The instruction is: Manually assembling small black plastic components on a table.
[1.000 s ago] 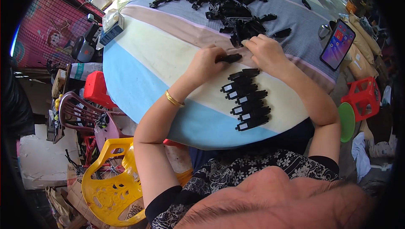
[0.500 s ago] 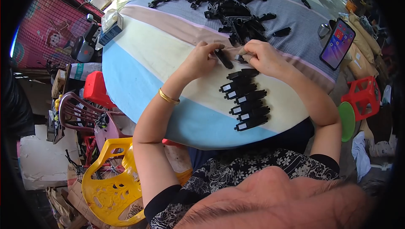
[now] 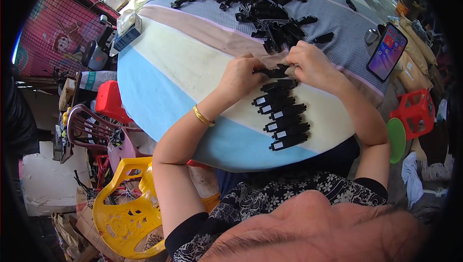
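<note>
Between my two hands a small, elongated black plastic part (image 3: 277, 73) lies level, just above the cloth-covered table (image 3: 193, 59). My left hand (image 3: 241, 75) is closed on its left end. The fingers of my right hand (image 3: 311, 65) pinch its right end; their tips partly hide it. Right below my hands runs a column of several similar black parts (image 3: 288, 111), side by side. Most of these have a small white patch at the left end. Beyond my hands a big heap of loose black parts (image 3: 263, 18) covers the far side of the table.
A lit phone (image 3: 387, 52) stands tilted at the table's right edge. A small box (image 3: 128, 35) with clear plastic on it sits at the left edge. Around the table are a yellow chair (image 3: 128, 211), a pink chair (image 3: 123, 158) and a red stool (image 3: 418, 115).
My left hand has moved right with the black part, turning it from slanted to nearly level. My right hand has shifted slightly right, and both hands now meet at the part.
</note>
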Motion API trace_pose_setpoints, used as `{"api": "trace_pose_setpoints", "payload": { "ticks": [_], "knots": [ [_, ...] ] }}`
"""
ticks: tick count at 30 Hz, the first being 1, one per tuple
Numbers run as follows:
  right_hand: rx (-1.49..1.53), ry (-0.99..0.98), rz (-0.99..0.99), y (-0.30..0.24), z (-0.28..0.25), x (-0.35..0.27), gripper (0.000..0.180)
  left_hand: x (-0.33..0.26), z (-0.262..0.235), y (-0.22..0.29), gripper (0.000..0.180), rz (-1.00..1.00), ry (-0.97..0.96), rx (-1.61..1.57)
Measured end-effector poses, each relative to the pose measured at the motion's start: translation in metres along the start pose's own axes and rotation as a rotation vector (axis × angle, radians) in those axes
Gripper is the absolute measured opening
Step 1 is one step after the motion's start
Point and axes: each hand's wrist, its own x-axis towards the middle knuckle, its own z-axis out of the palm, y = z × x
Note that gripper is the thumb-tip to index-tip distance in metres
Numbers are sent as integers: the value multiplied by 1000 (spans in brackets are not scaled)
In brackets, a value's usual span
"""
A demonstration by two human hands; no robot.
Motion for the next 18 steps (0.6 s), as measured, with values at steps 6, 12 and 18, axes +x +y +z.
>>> {"api": "trace_pose_setpoints", "payload": {
  "ticks": [6, 12, 18],
  "knots": [
    [72, -46, 2, -12, -10, 3, 15, 0, 0, 0, 17, 3, -28, -9],
    [-10, -104, -21, -8, -16, 1, 14, -1, 1, 3, 17, 7, -24, -50],
    [199, -12, -145, -2, 5, 5, 14, -4, 6, 11, 17, -8, -60, -147]
  ]
}}
